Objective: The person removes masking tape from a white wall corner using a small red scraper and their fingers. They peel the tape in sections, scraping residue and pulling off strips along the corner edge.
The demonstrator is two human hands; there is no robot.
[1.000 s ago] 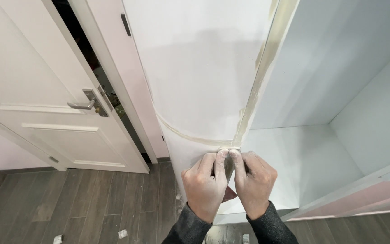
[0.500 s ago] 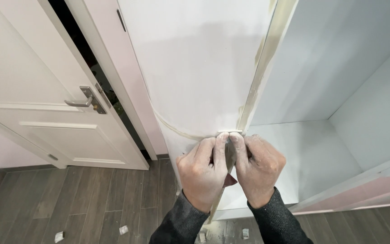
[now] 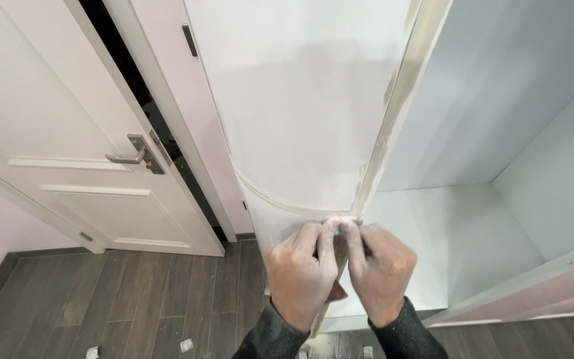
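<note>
1. Head view, looking down: I see both hands pressed against the front edge of a white cabinet side panel (image 3: pixel 300 100), low in the frame.
2. Left hand (image 3: pixel 298 276): fingers curled in and pinching a small tan sanding pad (image 3: pixel 341 247) from its left side, fingertips up at the panel's corner.
3. Right hand (image 3: pixel 381 272): fingers likewise curled, gripping the same pad from the right; the two index fingers nearly meet at the top.
4. Pad position: between the two hands, held flat on the panel's vertical edge, just below where a curved band of beige filler (image 3: pixel 280 203) meets the straight filler strip (image 3: pixel 400 100) running up that edge. Only a narrow slice of the pad shows; the rest is hidden by the fingers.
5. Both wrists are in dark grey sleeves (image 3: pixel 275 336).
6. To the right of the edge: the white cabinet interior (image 3: pixel 499 119), with a shelf surface (image 3: pixel 460 246) behind the right hand.
7. To the left: a white panelled door (image 3: pixel 54 119), standing ajar, with a metal lever handle (image 3: pixel 131 156); a dark gap shows between the door and its frame.
8. Below: grey wood-plank floor (image 3: pixel 141 299) with a few small white scraps (image 3: pixel 186 345) on it.
</note>
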